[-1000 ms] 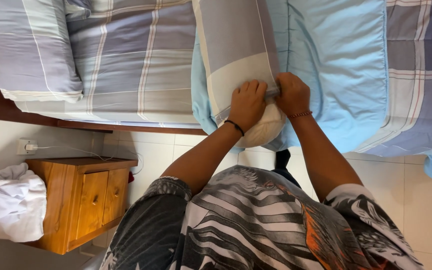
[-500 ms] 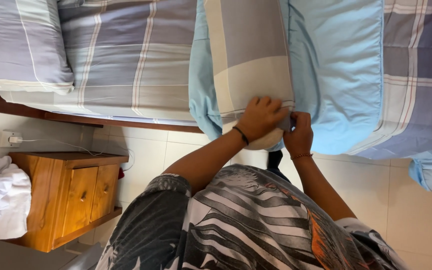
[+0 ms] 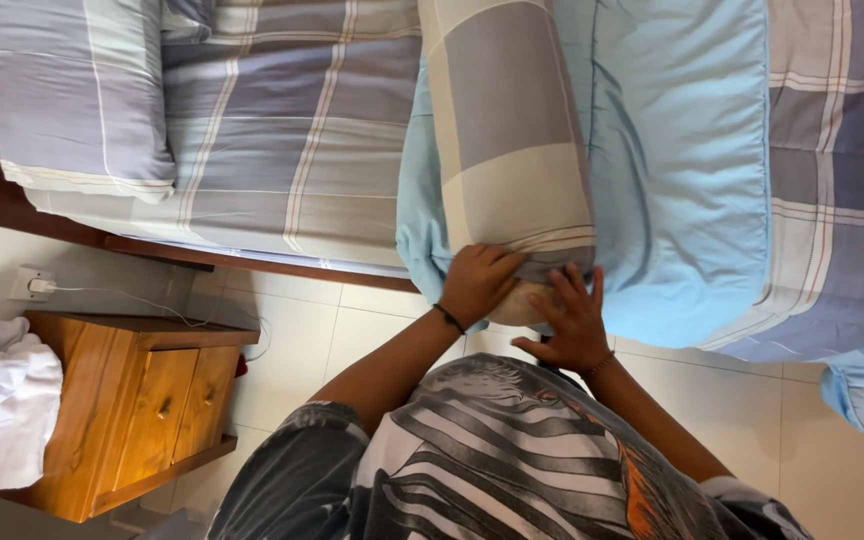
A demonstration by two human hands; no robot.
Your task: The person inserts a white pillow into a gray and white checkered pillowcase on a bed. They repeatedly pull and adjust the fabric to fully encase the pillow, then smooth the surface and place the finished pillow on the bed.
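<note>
2 hands meet at the near end of a long checked bolster (image 3: 512,150), which lies across the light blue sheet (image 3: 682,170) at the bed's edge, so its open end overhangs within easy reach. Left hand (image 3: 480,283) has its grip clenched on the gathered cover edge, pinning the cloth against the stuffing, while the right hand (image 3: 572,322) lies released, fingers spread flat on the cream inner pillow (image 3: 522,305) showing there.

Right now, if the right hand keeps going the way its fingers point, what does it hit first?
The right hand points up at the bolster's open end; its fingertips look already on the cream inner pillow there. Depth unclear.
</note>
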